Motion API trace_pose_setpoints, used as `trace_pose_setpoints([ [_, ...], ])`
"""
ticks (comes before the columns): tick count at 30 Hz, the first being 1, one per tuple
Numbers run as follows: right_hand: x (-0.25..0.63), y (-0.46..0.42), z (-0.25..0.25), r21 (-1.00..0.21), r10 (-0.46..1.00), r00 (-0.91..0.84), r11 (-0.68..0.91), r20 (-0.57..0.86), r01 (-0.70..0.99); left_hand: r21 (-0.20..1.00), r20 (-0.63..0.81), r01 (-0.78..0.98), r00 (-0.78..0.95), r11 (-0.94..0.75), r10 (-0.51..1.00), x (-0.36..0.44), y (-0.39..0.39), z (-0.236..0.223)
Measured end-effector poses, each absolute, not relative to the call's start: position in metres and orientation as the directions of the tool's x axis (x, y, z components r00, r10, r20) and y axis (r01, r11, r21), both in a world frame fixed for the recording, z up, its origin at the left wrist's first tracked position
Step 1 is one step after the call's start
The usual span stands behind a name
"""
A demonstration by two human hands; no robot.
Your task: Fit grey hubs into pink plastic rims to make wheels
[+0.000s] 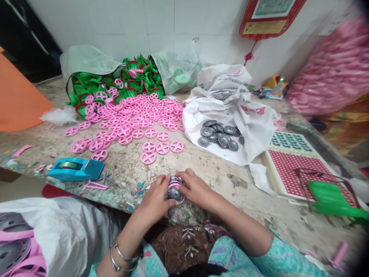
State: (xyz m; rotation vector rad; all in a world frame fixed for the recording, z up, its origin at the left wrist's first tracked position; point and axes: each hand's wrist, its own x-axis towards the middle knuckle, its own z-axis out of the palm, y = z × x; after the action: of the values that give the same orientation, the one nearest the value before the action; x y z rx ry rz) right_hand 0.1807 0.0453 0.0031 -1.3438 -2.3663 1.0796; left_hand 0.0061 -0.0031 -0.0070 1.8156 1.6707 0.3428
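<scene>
At the front edge of the table, my left hand (158, 196) and my right hand (196, 188) hold toy wheels (174, 193) between them. The nearer wheel has a grey hub disc with a pink rim, and a second one shows behind it. My left fingers wrap round the left side and my right fingers press on the right side and top. Beyond my hands lie several loose pink wheel rings (148, 157) with crossed spokes, part of a wide pile (138, 115). Grey hub discs (224, 141) rest on a white plastic bag to the right.
A blue tape dispenser (76, 169) stands at left, beside pink and grey plastic pieces (96, 185). Green parts fill a bag (89, 61) at the back. The white bag (253, 142) adjoins a tray of stickers (305, 165), with glasses (300, 181) on it. Finished-looking wheels fill a sack (69, 227) lower left.
</scene>
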Motion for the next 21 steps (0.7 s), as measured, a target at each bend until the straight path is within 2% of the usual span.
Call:
trace_pose_setpoints([
  [4, 0.183, 0.045, 0.004, -0.678, 0.778, -0.591, 0.317, -0.214, 0.663, 0.56, -0.233, 0.829, 0.174, -0.014, 0.957, 0.009, -0.003, -0.01],
  [7, 0.182, 0.048, -0.004, -0.723, 0.781, -0.581, 0.264, -0.228, 0.638, 0.569, -0.223, 0.822, 0.171, -0.014, 0.96, 0.009, -0.004, -0.01],
  [12, 0.176, 0.054, -0.024, -0.844, 0.832, -0.503, 0.081, -0.236, 0.53, 0.613, -0.187, 0.79, 0.142, 0.002, 0.972, 0.01, -0.006, -0.013],
  [16, 0.174, 0.055, -0.028, -0.93, 0.79, -0.545, -0.083, -0.28, 0.359, 0.695, -0.174, 0.718, 0.132, 0.027, 0.976, 0.01, -0.007, -0.013],
  [21, 0.178, 0.047, -0.019, -0.949, 0.781, -0.572, -0.082, -0.251, 0.304, 0.752, -0.16, 0.658, 0.128, 0.037, 0.979, 0.013, -0.009, -0.008],
])
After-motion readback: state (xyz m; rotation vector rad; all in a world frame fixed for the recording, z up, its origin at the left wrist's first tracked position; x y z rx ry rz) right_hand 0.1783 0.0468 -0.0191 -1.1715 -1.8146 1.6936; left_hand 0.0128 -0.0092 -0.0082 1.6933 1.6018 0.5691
